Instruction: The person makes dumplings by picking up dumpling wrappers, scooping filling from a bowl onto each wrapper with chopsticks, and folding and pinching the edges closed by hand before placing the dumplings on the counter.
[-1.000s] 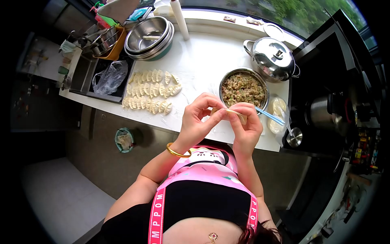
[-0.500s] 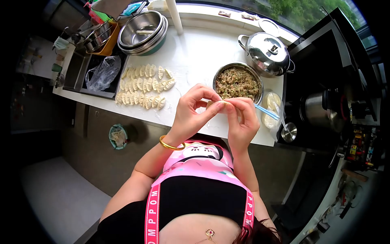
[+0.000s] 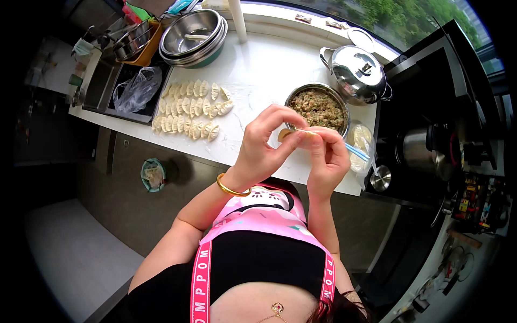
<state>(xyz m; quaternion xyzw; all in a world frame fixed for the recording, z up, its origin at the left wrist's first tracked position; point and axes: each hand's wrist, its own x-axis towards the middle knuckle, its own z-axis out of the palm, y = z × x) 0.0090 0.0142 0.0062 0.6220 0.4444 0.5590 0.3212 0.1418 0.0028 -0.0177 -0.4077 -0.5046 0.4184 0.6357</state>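
Note:
Both hands meet over the counter's front edge, just before the metal bowl of filling. My left hand, with a gold bangle on its wrist, pinches one side of a dumpling. Fingers of my right hand press together on the dumpling's other side. Most of the dumpling is hidden behind my fingers; a pale bit of dough shows at the left. Blue chopsticks stick out to the right of my right hand. Finished dumplings lie in rows on the counter at the left.
A lidded steel pot stands behind the filling bowl. Bagged dough rounds lie at the counter's right edge, beside a small metal ladle. Stacked bowls are at the back left, near the sink. The stove holds another pot.
Both hands have shifted slightly right, and my fingers have moved along the dumpling's edge. A bit of dough now shows left of the fingertips. The view has tilted slightly.

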